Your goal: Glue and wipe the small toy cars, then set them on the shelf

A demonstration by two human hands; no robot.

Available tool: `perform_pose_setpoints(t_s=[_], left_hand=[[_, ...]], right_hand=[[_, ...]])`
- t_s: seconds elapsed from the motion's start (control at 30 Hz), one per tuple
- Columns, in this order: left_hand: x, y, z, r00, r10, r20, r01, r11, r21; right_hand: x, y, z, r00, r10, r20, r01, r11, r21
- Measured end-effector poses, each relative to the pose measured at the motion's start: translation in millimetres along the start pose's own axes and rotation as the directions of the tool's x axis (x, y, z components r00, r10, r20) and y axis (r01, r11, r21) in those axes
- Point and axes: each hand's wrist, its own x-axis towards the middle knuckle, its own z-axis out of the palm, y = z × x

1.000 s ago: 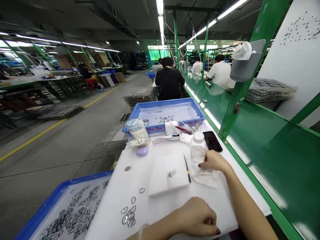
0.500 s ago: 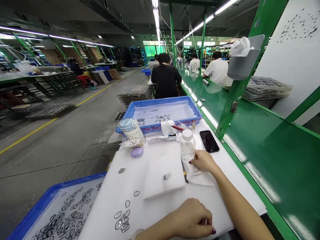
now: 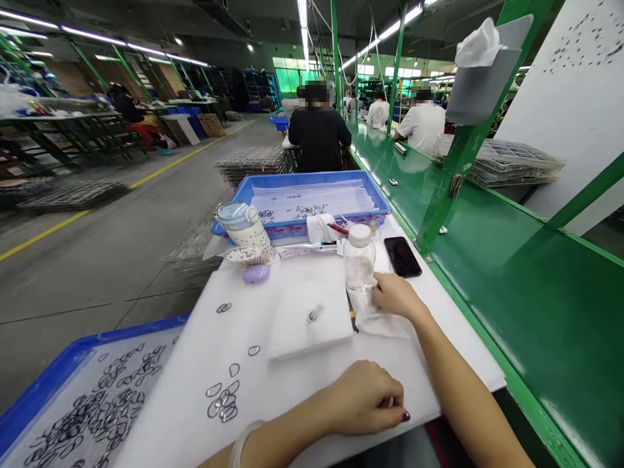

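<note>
My right hand is beside a clear bottle with a white lid. Its fingers are closed on a crumpled white cloth that lies against the bottle's base. My left hand rests at the table's near side, fingers curled in a loose fist, with nothing visible in it. In front of it is a white foam block with a small shiny oval piece on top. Several thin dark rings lie on the white sheet to the left. A dark-tipped tool, partly hidden, sticks out beside the cloth.
A blue tray with more rings stands at the back, and another blue tray sits lower left. A patterned cup, a purple case and a phone are on the table. A green post rises at right.
The whole view has shifted, so the table's things appear higher and slightly left. My right hand stays at the cloth by the bottle, and my left hand keeps its curled pose.
</note>
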Motion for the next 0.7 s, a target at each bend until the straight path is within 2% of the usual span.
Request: perform_pose_setpoints(t_s=[0.13, 0.27, 0.4, 0.7], left_hand=[[1, -1, 1.4, 1.0, 0.01, -0.004, -0.01, 1.0, 0.007], [1, -1, 0.4, 1.0, 0.006, -0.016, -0.007, 1.0, -0.026], [1, -1, -1.2, 1.0, 0.007, -0.026, -0.009, 0.997, -0.072], [0, -4, 0.8, 0.999, 0.017, -0.027, -0.021, 0.993, -0.119]], right_hand=[[6, -1, -1, 0.986, 0.131, -0.1, -0.13, 0.991, 0.013], [21, -2, 10, 0.969, 0.227, -0.099, -0.224, 0.974, 0.04], [32, 1, 15, 0.956, 0.274, -0.102, -0.265, 0.96, 0.087], [42, 9, 13, 0.95, 0.305, -0.066, -0.292, 0.943, 0.158]])
